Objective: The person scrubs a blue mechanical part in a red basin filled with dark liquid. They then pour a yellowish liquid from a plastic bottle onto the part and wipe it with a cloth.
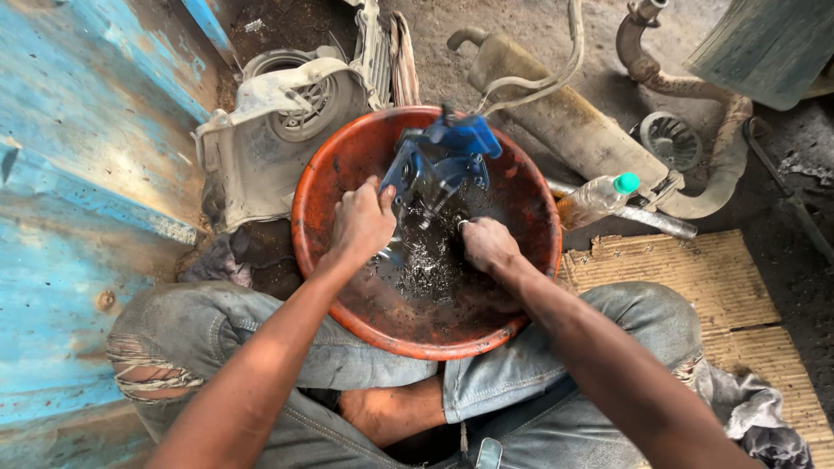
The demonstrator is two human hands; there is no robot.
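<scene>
A round orange basin (323, 178) sits on the ground between my knees, holding dark oily liquid. A blue metal machine part (439, 156) stands tilted in it, its lower end in the liquid. My left hand (360, 221) grips the part's left edge. My right hand (488, 245) is closed around a small object at the part's lower right, just above the liquid; what it holds is too small to tell.
A blue painted wall (78, 174) runs along the left. Behind the basin lie a dirty white fan housing (278, 113), an exhaust muffler (565, 113) and a plastic bottle with a green cap (599, 198). Cardboard (695, 278) and a rag (756, 417) lie at right.
</scene>
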